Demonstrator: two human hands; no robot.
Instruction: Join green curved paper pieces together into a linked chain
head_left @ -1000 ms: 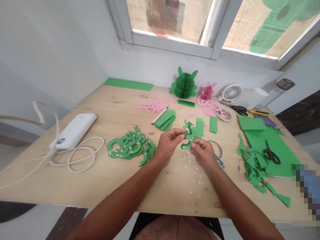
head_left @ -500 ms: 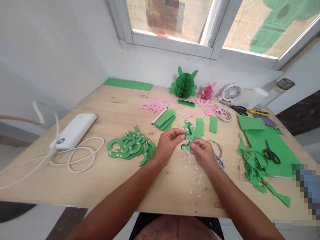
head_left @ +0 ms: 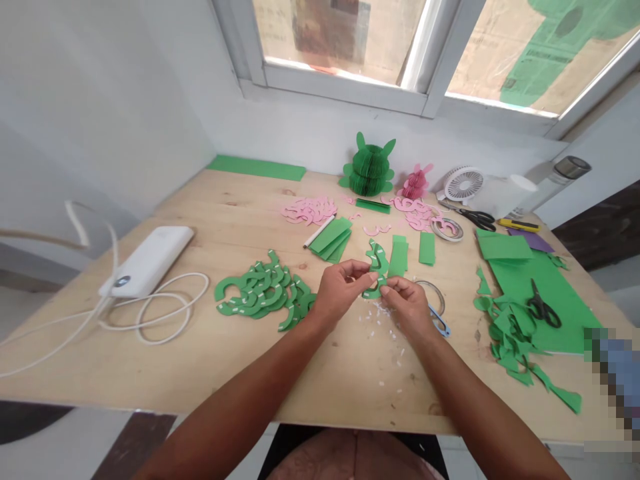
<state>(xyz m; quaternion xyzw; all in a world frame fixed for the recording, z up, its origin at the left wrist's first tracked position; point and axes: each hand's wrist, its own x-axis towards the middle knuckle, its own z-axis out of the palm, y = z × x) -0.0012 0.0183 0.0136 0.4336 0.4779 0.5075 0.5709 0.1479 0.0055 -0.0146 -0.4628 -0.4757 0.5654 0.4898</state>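
Between my two hands is a curved green paper cutout [head_left: 379,259] with small white strips on it. My left hand [head_left: 345,287] pinches it at its left edge, the thumb reaching over the middle. My right hand [head_left: 404,299] grips its lower right end between thumb and fingertips. Small white paper bits [head_left: 380,327] lie scattered on the table below. To the left is a pile of similar green curved cutouts [head_left: 265,290], many with white strips. A tape roll [head_left: 434,292] and a blue-handled tool [head_left: 440,323] are partly hidden behind my right hand.
Green scraps [head_left: 510,333] and black scissors [head_left: 543,305] lie on the right. A white power bank [head_left: 155,257] with cables sits left. Pink cutouts [head_left: 310,210], a green paper figure [head_left: 370,167], a pink figure [head_left: 415,183] and a small fan [head_left: 463,183] stand at the back.
My left thumb has moved right and down across the green cutout, nearer my right fingertips. My right hand stays nearly in place.
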